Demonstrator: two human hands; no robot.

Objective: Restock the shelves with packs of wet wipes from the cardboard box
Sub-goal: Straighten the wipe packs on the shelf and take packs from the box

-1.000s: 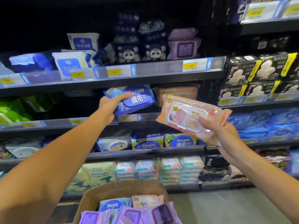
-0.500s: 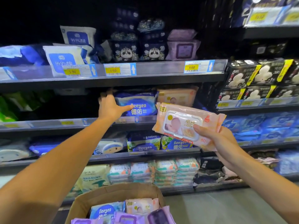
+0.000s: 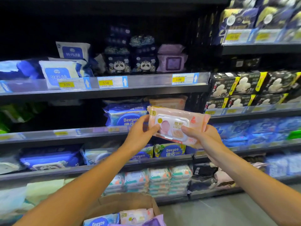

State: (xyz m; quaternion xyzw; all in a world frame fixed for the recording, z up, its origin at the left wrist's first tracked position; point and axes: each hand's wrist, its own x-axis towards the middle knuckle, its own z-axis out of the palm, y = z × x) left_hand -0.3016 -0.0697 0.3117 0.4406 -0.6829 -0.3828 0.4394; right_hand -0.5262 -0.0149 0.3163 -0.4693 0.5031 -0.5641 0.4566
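In front of the second shelf rail (image 3: 91, 132), both hands hold one pink wipes pack (image 3: 177, 125): a soft, glossy film pouch, flat and rectangular, with a rigid white flip lid. Left hand (image 3: 138, 132) pinches its left edge; right hand (image 3: 203, 137) grips the right end. Behind it stand blue Deeyeo packs (image 3: 125, 114); dark open space lies left of them. Below the rail, the cardboard box (image 3: 127, 203) holds more packs.

- One view only: head cam, wide-angle, faces forward and slightly down at the shelves (image 3: 104, 88).
- Close range: both forearms reach in from the bottom corners.
- Box (image 3: 130, 203) cut off by bottom edge; frame edges bowed and blurred.
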